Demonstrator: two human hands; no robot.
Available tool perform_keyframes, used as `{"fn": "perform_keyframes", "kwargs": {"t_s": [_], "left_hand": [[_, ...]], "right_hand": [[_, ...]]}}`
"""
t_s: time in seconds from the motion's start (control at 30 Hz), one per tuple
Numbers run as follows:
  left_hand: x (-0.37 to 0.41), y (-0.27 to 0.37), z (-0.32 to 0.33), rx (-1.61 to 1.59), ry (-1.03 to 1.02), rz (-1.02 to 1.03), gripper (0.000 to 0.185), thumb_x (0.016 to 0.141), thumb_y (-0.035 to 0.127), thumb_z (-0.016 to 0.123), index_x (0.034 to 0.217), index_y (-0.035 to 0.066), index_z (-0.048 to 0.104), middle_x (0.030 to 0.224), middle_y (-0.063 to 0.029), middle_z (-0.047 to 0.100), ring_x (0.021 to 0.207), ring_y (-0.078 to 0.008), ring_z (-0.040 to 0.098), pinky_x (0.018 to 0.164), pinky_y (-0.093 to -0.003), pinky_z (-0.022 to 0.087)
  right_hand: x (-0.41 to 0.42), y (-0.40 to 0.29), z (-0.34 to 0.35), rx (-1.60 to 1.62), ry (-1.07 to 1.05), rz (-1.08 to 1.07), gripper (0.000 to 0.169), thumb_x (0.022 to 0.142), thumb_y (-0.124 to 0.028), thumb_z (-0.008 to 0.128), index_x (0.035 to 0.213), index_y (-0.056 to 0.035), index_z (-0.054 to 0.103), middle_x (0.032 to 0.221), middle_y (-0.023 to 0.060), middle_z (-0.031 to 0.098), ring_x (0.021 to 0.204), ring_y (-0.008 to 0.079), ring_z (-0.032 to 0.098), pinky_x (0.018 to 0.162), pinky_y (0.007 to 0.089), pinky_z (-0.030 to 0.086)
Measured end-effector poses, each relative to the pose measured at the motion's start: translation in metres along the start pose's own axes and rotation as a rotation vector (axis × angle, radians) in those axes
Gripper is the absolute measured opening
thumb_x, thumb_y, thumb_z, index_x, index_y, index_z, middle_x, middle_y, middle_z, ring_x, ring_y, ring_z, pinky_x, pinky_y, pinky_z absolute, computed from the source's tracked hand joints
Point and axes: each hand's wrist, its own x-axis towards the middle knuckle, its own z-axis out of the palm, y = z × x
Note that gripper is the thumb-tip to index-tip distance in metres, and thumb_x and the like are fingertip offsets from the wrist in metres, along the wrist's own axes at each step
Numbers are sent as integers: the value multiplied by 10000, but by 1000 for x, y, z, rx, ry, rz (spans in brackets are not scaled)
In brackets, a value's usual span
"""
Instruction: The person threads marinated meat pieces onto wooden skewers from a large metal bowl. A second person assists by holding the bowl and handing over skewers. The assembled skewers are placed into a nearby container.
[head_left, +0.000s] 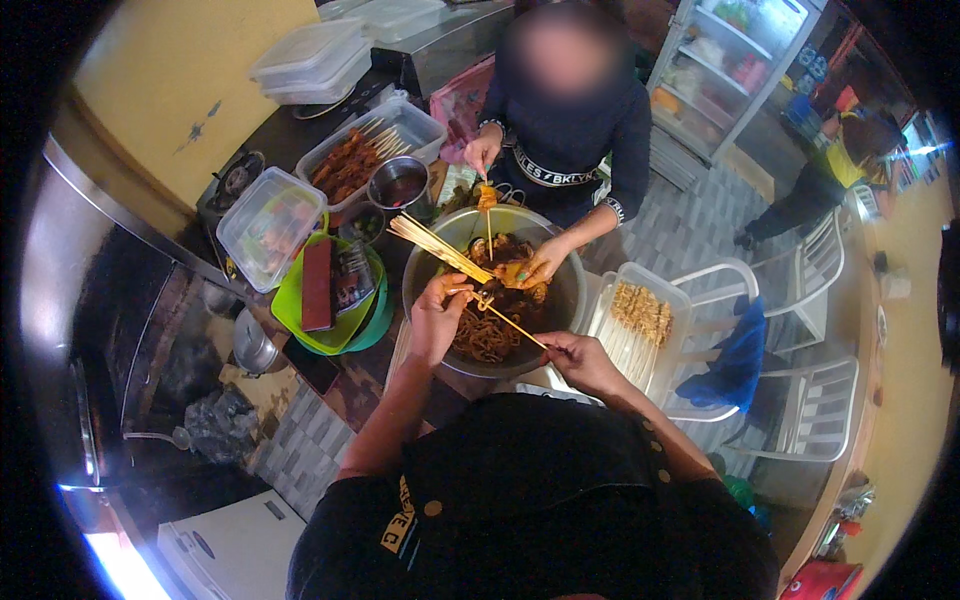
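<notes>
Over the near rim of a large metal pot (415, 259), my left hand (442, 311) pinches a small piece of food near the tip of a wooden skewer (517, 325). That skewer's other end is held by my right hand (574, 356), at the pot's lower right rim. Long strips of dark, sauced meat or offal (484, 335) lie in the pot. A bundle of bare wooden skewers (439, 244) leans across the pot just above my left hand. Across from me, a person's hand (540, 264) holds sauced pieces, while their other hand lifts a skewer with food (487, 199) on it.
At the right, a plastic container (679, 300) holds loaded skewers. At upper left, another container (435, 135) holds darker skewers, beside a metal pot of liquid (399, 182). Green basins (285, 304) stand left. White plastic chairs (817, 409) and another person are farther right.
</notes>
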Motion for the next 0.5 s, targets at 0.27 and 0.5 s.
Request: {"fn": "perform_keyframes", "kwargs": {"t_s": [0.27,0.5], "left_hand": [[-3,-11,13,-528,139,-173,207,818,34,539,1024,29,517,849,-40,594,753,-97,565,656,-218,456],[-4,-10,13,-641,128,-317,227,808,70,563,1029,56,518,823,-10,574,730,-79,540,653,-211,438]], "right_hand": [[-1,6,8,5,18,24,272,836,4,452,1089,-28,546,894,69,586,792,101,542,712,222,420],[-2,15,11,-20,43,-41,267,850,-28,445,1094,-53,549,875,70,592,755,105,558,675,222,427]]}}
